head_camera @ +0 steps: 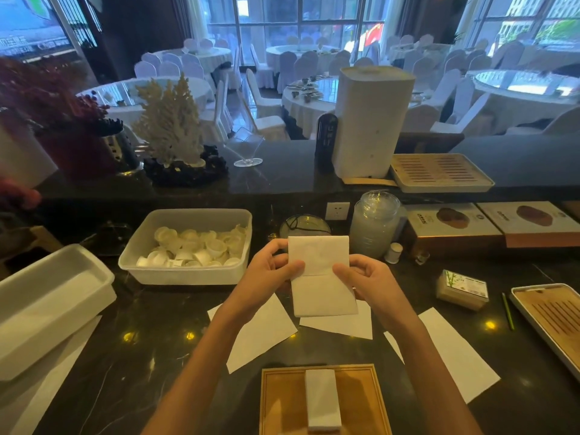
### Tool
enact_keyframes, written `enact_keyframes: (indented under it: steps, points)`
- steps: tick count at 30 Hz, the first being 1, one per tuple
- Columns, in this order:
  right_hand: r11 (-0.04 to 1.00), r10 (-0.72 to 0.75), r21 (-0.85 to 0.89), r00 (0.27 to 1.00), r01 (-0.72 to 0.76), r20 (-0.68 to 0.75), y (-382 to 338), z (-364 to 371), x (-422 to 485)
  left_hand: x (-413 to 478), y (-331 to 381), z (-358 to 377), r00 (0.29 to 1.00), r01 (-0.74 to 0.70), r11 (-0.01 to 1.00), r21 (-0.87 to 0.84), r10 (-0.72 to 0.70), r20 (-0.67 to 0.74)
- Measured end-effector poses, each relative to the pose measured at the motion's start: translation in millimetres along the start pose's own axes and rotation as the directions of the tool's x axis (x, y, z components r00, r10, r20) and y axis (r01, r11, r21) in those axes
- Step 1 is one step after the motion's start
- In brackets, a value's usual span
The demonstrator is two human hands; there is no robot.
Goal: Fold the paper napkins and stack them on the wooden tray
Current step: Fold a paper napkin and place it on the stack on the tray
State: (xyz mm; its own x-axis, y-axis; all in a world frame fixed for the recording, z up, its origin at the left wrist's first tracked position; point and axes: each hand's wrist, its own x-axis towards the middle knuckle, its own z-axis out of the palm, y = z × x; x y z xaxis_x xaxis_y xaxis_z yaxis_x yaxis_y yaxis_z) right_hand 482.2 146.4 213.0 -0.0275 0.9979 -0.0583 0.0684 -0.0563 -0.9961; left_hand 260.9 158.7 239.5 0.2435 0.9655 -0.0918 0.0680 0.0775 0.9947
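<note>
We hold a half-folded paper napkin above the dark counter. Our left hand and right hand each pinch one side edge, thumbs in front and fingers curled behind. Nearest us, a narrow folded napkin lies in the wooden tray. Flat napkins are spread between the tray and our hands.
</note>
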Motion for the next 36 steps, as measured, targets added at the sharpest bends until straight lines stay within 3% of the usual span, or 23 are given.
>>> enact_keyframes:
  steps: [12, 19, 28, 36]
  points:
    - [1.0, 0.006, -0.016, 0.999, -0.005, 0.052, -3.5, 3.8, -3.7, -3.4, -7.5, -5.9, 0.998, 0.025, 1.0, -0.005, -0.025, -0.051]
    - [1.0, 0.005, 0.029, 1.0, -0.006, 0.021, -1.9, 2.5, -3.8, -5.6, -12.0, -7.8, 0.998, 0.069, 0.997, 0.044, -0.069, 0.002]
    - [1.0, 0.007, 0.025, 1.0, -0.007, 0.008, -4.4, 4.7, -4.1, -4.1, -12.5, -8.9, 0.997, 0.073, 0.997, -0.022, -0.072, 0.038]
    - [0.997, 0.012, 0.078, 1.0, -0.014, 0.027, -5.7, 4.1, -5.2, -2.7, -13.8, -6.0, 0.999, 0.036, 0.999, -0.035, -0.037, -0.029]
